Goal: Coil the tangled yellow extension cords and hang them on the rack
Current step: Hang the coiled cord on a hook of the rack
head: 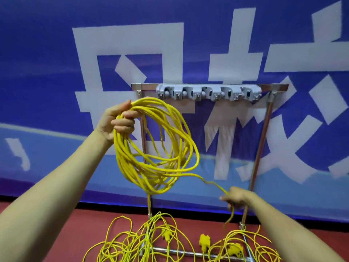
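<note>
So, the left hand (120,120) was raised in front of the rack (273,86), fingers and thumb curled round the top of a big coil (151,178) of yellow extension cord, and the loops hung below the fist in a loose, kinda messy ring. The coil sat in front of the rack's left upright and lower than the top bar; whether it touched the frame, I couldn't tell. From the bottom of it a loose strand (217,186) ran off to the right and down into the right hand (238,197), which was lower, near the right upright, fingers closed round the strand. Below that hand the cord dropped toward the floor. The rack was a shiny metal tube frame standing against a blue banner (37,53) with huge white characters, and along its top bar sat a grey holder strip (207,93) with a row of clips. Down on the red floor (85,220), round the foot of the frame, the tangled cords (149,229) lay in overlapping loops, some draped over the base bar, with a few yellow plugs (204,241) mixed in among them
</note>
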`<act>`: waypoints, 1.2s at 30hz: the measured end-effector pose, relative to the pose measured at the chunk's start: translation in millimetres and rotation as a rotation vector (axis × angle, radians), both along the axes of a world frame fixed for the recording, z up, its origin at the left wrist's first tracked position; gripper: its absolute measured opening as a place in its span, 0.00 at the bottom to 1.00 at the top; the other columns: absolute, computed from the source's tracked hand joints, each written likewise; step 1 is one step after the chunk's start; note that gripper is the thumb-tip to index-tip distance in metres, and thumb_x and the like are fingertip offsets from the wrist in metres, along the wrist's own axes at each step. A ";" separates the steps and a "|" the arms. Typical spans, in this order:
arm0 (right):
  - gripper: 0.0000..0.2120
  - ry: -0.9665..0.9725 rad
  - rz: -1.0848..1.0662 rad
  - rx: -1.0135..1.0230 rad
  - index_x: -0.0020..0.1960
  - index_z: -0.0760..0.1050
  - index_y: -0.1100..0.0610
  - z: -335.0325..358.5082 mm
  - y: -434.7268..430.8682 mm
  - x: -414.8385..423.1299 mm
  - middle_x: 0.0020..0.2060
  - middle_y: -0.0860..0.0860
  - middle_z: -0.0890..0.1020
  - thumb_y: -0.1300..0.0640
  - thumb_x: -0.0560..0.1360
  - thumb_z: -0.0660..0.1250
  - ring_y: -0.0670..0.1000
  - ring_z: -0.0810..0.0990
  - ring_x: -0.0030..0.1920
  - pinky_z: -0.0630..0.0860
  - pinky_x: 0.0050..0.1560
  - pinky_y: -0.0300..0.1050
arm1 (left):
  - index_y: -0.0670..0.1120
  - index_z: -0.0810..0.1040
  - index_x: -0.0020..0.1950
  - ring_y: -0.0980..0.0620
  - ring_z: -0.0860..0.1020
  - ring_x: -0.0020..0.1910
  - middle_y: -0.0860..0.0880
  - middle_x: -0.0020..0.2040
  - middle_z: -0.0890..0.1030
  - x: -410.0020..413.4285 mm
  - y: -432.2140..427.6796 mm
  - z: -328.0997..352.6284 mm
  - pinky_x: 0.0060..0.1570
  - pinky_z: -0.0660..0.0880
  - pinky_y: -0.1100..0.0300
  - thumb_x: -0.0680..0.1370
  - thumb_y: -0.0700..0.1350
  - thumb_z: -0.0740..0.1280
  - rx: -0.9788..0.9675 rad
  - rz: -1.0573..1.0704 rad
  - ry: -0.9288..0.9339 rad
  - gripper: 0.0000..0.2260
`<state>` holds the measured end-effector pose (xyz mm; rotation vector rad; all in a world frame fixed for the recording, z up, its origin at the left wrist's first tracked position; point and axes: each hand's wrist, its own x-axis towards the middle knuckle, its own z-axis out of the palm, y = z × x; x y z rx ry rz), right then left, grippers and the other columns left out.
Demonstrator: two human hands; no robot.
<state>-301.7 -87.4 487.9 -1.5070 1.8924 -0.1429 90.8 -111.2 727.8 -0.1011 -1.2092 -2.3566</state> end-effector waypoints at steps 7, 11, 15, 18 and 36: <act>0.13 -0.649 -0.290 0.094 0.32 0.64 0.53 99.5 -11.9 8.8 0.21 0.46 0.64 0.60 0.74 0.61 0.45 0.63 0.22 0.64 0.29 0.37 | 0.38 0.70 0.69 0.56 0.66 0.26 0.43 0.42 0.75 5.3 -7.7 -49.0 0.28 0.71 0.64 0.83 0.40 0.59 -0.024 0.083 -0.177 0.15; 0.09 -0.983 -0.366 0.083 0.43 0.72 0.62 123.6 -4.4 38.5 0.30 0.52 0.69 0.66 0.77 0.55 0.47 0.69 0.28 0.78 0.29 0.44 | 0.45 0.74 0.57 0.61 0.64 0.19 0.49 0.33 0.71 -18.3 7.0 -69.1 0.19 0.67 0.68 0.69 0.43 0.76 -0.134 0.603 -0.384 0.20; 0.04 -1.169 -0.330 0.038 0.49 0.73 0.68 140.1 11.6 83.1 0.37 0.60 0.75 0.72 0.77 0.60 0.54 0.78 0.38 0.82 0.34 0.56 | 0.46 0.67 0.61 0.56 0.66 0.22 0.45 0.36 0.74 -52.9 18.7 -95.4 0.23 0.69 0.63 0.79 0.38 0.64 -0.147 0.840 -0.443 0.13; 0.03 -1.201 -0.288 -0.027 0.50 0.71 0.69 156.7 17.0 112.7 0.31 0.61 0.78 0.71 0.77 0.61 0.60 0.82 0.37 0.82 0.33 0.54 | 0.46 0.66 0.63 0.54 0.69 0.23 0.44 0.37 0.76 -71.4 26.5 -116.8 0.25 0.72 0.61 0.79 0.37 0.65 -0.194 0.923 -0.447 0.15; 0.04 -1.349 -0.462 -0.171 0.43 0.72 0.69 146.4 18.0 133.8 0.38 0.62 0.76 0.70 0.77 0.62 0.56 0.78 0.39 0.81 0.35 0.45 | 0.49 0.68 0.60 0.47 0.81 0.32 0.45 0.39 0.81 -115.8 72.8 -171.7 0.36 0.80 0.54 0.81 0.37 0.62 -0.196 0.923 -0.394 0.11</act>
